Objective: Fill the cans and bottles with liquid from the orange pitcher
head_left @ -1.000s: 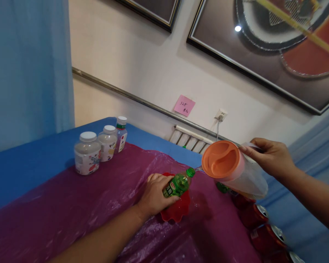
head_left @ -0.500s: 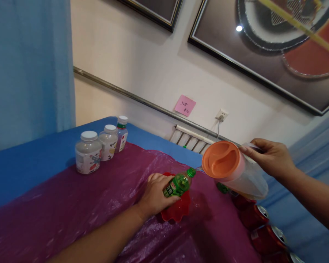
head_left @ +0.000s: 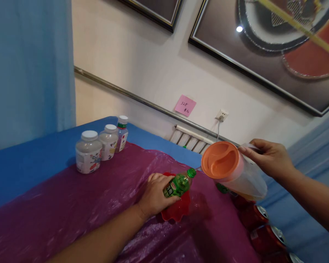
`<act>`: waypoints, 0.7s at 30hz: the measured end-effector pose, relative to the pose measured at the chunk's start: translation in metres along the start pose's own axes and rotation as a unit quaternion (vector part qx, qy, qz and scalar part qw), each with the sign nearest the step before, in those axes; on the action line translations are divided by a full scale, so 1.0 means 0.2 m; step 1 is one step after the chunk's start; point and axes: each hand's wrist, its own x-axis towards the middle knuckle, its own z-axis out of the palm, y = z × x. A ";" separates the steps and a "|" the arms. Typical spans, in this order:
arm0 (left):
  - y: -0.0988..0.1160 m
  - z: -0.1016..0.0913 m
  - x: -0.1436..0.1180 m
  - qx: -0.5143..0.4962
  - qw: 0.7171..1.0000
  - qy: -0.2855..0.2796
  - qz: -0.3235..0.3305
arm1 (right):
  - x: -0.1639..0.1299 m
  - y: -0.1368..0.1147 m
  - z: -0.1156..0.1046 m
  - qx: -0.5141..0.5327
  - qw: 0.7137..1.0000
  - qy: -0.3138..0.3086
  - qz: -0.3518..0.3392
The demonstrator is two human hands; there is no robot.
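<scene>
My left hand is wrapped round a small clear bottle with a green label and green neck, tilted over a red scalloped bowl. My right hand grips the handle of a translucent pitcher with an orange lid. The pitcher is tipped to the left, its spout at the bottle's mouth. A thin stream seems to show between them. A little yellowish liquid lies in the low side of the pitcher.
Two wide white-capped jars and a slimmer bottle stand at the left back. Several red cans line the right edge. Purple plastic sheeting covers part of the blue table. Behind are a wall and a metal rail.
The pitcher and my right hand have shifted very slightly to the left. The bottle, my left hand and the bowl look unmoved.
</scene>
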 end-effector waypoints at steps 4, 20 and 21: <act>0.00 0.00 0.00 0.005 1.000 0.000 0.001 | 0.00 0.00 0.01 0.001 1.000 0.000 -0.011; 0.01 -0.01 0.00 0.005 1.000 -0.002 0.000 | 0.00 -0.01 0.03 -0.009 1.000 0.000 -0.007; 0.01 -0.01 0.00 0.005 1.000 -0.002 0.000 | 0.00 -0.01 0.03 -0.009 1.000 0.001 -0.009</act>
